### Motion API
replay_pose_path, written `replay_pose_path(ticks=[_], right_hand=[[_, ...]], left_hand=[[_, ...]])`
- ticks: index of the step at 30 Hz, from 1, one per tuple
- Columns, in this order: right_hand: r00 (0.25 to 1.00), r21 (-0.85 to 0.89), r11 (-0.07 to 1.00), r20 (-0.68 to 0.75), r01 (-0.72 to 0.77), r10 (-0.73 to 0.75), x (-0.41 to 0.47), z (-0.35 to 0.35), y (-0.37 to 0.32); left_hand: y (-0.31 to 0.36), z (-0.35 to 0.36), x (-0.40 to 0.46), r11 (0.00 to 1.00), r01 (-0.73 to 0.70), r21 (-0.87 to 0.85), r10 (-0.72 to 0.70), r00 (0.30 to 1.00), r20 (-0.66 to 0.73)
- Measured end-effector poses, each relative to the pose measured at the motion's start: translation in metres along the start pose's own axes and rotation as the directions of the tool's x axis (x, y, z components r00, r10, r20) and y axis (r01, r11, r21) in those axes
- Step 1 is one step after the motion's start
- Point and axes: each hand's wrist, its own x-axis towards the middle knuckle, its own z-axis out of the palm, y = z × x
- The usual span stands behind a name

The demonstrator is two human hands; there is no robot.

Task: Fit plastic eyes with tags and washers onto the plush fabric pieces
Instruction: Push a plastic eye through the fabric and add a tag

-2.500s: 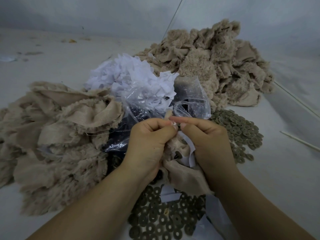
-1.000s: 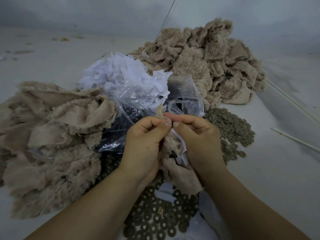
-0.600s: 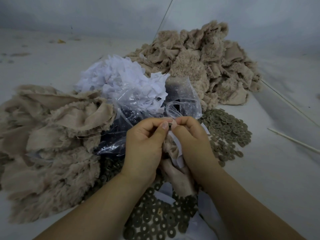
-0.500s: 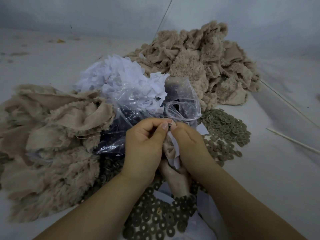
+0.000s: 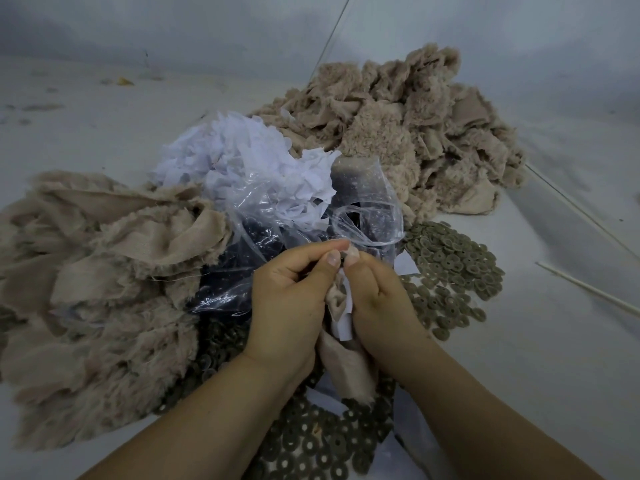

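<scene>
both hands meet just in front of the clear plastic bag (image 5: 363, 206). the left hand (image 5: 291, 299) and right hand (image 5: 377, 292) pinch a beige plush piece (image 5: 341, 355) between curled fingers, thumbs pressed together over a small dark thing, probably a plastic eye (image 5: 343, 259), mostly hidden by the thumbs. a white tag (image 5: 341, 327) shows between the palms, its upper part covered. the plush piece hangs below the hands over round washers (image 5: 322, 445), more washers (image 5: 450, 271) lying right of the bag. white tags (image 5: 242, 161) heap behind the bag; plush piles sit left (image 5: 97, 271) and far behind (image 5: 415, 126). the bag's dark contents are too blurred to tell.
</scene>
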Motion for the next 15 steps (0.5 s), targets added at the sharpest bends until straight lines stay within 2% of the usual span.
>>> replay_pose_path(ticks=[6,12,15], right_hand=[[0.997,-0.033,0.998,-0.042,0.062,-0.064,-0.001,0.0048,0.0017],[0.995,-0.054,0.997,-0.067,0.064,-0.067,-0.0036,0.0073,0.0044],[0.996,-0.057,0.997,-0.064,0.058,-0.061,-0.0042,0.007,0.0033]], left_hand=[[0.0002,0.0029,0.0003,0.999,0.032,0.004,-0.032,0.999,-0.019],[-0.001,0.0048,0.0,0.993,0.1,-0.067,-0.102,0.994,-0.029],[-0.0022,0.0065,0.0006,0.994,0.089,-0.066,-0.092,0.995,-0.039]])
